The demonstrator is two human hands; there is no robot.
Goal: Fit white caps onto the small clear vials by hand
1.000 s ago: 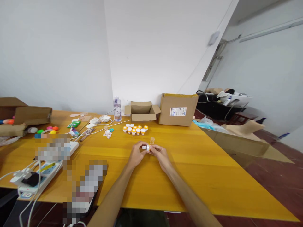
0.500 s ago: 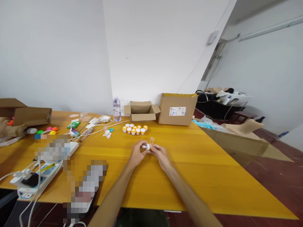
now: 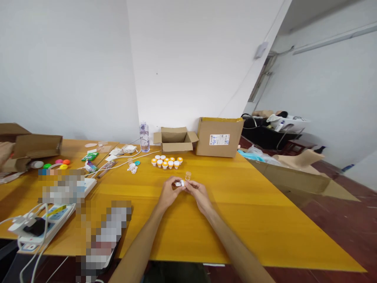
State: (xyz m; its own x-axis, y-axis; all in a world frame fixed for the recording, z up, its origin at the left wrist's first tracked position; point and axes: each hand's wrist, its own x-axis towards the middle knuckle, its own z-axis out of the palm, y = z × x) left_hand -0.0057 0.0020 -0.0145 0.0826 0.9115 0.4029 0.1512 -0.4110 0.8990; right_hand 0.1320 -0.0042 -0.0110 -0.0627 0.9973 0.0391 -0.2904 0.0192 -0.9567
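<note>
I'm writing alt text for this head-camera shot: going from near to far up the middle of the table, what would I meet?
Left hand and right hand holding a small white piece → clear cup → cluster of white-and-orange containers → open cardboard box → white wall

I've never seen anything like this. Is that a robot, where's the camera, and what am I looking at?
No robot here: these are a person's bare left hand and right hand. The camera is worn on the person's head, looking forward and down. Both hands hold a small white piece, too small to make out well. Just beyond it on the wooden table is a clear cup. Further back are a cluster of white-and-orange pieces, an open cardboard box and a bottle.
</note>
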